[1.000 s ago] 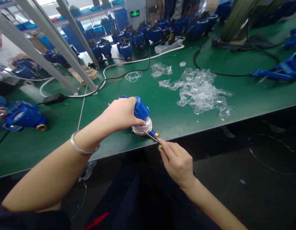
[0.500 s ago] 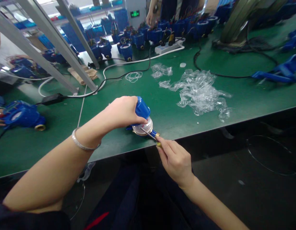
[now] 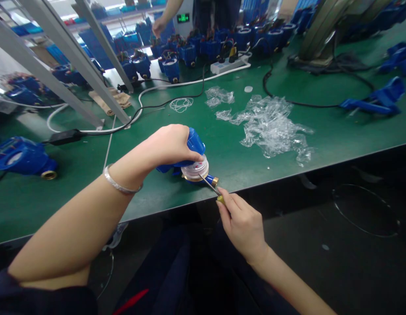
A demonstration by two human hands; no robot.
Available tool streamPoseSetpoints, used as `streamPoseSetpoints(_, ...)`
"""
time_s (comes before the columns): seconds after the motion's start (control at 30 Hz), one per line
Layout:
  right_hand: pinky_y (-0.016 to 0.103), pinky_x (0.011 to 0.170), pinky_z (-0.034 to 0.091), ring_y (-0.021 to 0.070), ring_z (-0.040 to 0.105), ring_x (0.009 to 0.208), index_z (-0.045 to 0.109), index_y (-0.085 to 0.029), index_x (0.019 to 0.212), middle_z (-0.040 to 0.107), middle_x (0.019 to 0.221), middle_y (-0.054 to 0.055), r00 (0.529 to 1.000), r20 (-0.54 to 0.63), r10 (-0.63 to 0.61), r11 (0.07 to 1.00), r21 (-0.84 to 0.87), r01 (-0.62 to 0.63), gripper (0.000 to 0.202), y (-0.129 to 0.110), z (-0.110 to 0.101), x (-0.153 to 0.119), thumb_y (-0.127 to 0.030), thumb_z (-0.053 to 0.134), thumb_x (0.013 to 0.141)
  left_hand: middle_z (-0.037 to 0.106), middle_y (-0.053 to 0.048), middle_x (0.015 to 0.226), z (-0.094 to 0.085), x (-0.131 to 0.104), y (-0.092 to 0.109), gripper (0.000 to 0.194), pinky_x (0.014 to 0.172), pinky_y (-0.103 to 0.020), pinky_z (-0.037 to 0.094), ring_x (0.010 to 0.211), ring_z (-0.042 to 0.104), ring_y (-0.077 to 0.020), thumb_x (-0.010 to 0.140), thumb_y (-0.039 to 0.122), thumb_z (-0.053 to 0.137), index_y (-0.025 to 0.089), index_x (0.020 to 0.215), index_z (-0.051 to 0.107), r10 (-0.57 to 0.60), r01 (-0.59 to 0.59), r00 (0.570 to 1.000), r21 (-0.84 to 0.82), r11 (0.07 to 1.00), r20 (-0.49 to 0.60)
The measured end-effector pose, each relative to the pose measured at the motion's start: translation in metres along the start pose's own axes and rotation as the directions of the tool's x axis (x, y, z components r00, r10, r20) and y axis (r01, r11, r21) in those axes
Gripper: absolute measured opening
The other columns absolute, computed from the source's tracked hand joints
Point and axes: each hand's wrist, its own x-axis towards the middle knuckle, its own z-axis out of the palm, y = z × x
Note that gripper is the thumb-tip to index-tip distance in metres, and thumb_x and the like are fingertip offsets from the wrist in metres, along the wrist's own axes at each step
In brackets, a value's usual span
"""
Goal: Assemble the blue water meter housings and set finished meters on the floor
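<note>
Near the front edge of the green bench lies a water meter with a round clear register (image 3: 193, 169) and a brass-ended pipe stub (image 3: 215, 181). My left hand (image 3: 172, 143) is closed round the meter's raised blue housing part (image 3: 196, 141), its thumb by the top of the register. Its other fingers are hidden behind the hand. My right hand (image 3: 244, 221) grips a screwdriver (image 3: 210, 184) by its yellow handle, most of which is covered by the fingers. The thin metal shaft points up and left, and its tip is at the register's lower rim.
Crumpled clear plastic film (image 3: 271, 127) is spread to the right. Another blue meter (image 3: 23, 159) lies at the left. A power strip (image 3: 231, 64), cables and several blue meters (image 3: 188, 54) stand farther back, near another person's hand (image 3: 159, 27). A metal frame (image 3: 87, 70) rises at left.
The screwdriver tip has shifted from over the register's face to its lower rim. More of the register shows below my left thumb. The other person's hand has moved left.
</note>
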Motion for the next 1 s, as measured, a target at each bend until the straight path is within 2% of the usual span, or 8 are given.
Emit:
streamPoseSetpoints(0.17,0.03,0.078,0.052,0.0196,0.07,0.087,0.06,-0.007,0.129,0.073,0.097,0.01,1.0,-0.015,0.027,0.997,0.07,-0.026,0.033,0.001,0.007,0.019,-0.019,0.05,0.1,0.07,-0.014,0.089,-0.004,0.012,0.0,0.06,0.062,-0.03,0.038,0.079,0.063,-0.0253,0.068,0.069,0.066,0.014,0.093,0.068,0.015,-0.017,0.999,0.051,0.999,0.047)
streamPoseSetpoints(0.33,0.03,0.082,0.054,0.0202,0.071,0.092,0.06,-0.009,0.131,0.073,0.102,0.011,0.998,-0.003,0.069,0.983,0.168,-0.068,0.034,0.006,0.004,0.026,-0.021,0.049,0.101,0.068,-0.01,0.083,-0.01,0.02,-0.006,0.063,0.058,-0.03,0.037,0.069,0.06,-0.0219,0.068,0.072,0.065,0.013,0.092,0.068,0.026,-0.026,0.994,-0.003,1.0,0.109)
streamPoseSetpoints(0.53,0.035,0.085,0.058,0.0235,0.072,0.091,0.06,-0.007,0.131,0.073,0.105,0.014,0.979,0.15,0.137,0.966,0.201,-0.166,0.038,0.004,-0.004,0.011,-0.025,0.046,0.102,0.064,-0.009,0.074,-0.013,0.032,-0.008,0.061,0.056,-0.031,0.035,0.065,0.056,-0.0209,0.067,0.072,0.063,0.013,0.081,0.069,0.044,-0.047,0.991,0.016,0.999,0.125)
streamPoseSetpoints(0.67,0.04,0.088,0.058,0.0264,0.072,0.095,0.058,-0.007,0.134,0.072,0.109,0.015,0.947,0.258,0.19,0.939,0.232,-0.252,0.04,-0.001,-0.01,0.024,-0.025,0.045,0.101,0.061,-0.007,0.068,-0.015,0.039,-0.007,0.062,0.055,-0.032,0.033,0.06,0.052,-0.0191,0.065,0.073,0.063,0.013,0.078,0.069,0.043,-0.048,0.987,0.025,0.999,0.155)
streamPoseSetpoints(0.83,0.04,0.085,0.058,0.0264,0.072,0.095,0.06,-0.008,0.134,0.074,0.108,0.015,0.893,0.397,0.212,0.904,0.268,-0.334,0.04,-0.009,-0.022,0.04,-0.025,0.044,0.101,0.06,-0.006,0.067,-0.016,0.041,-0.007,0.061,0.054,-0.031,0.032,0.059,0.05,-0.0183,0.065,0.074,0.063,0.014,0.077,0.068,0.052,-0.057,0.986,0.031,0.998,0.16)
streamPoseSetpoints(0.9,0.038,0.084,0.058,0.0259,0.072,0.095,0.061,-0.008,0.132,0.074,0.108,0.015,0.899,0.376,0.224,0.912,0.245,-0.33,0.039,-0.012,-0.02,0.039,-0.025,0.044,0.101,0.061,-0.006,0.068,-0.016,0.041,-0.007,0.06,0.055,-0.031,0.033,0.06,0.052,-0.0185,0.064,0.074,0.064,0.015,0.076,0.067,0.05,-0.057,0.985,0.036,0.998,0.164)
streamPoseSetpoints(1.0,0.034,0.082,0.058,0.0245,0.072,0.092,0.06,-0.008,0.132,0.073,0.106,0.015,0.946,0.236,0.221,0.947,0.179,-0.266,0.039,-0.012,-0.008,0.035,-0.025,0.044,0.101,0.062,-0.006,0.069,-0.014,0.041,-0.006,0.056,0.056,-0.031,0.032,0.061,0.053,-0.0187,0.065,0.072,0.064,0.016,0.074,0.066,0.055,-0.06,0.987,0.026,0.998,0.152)
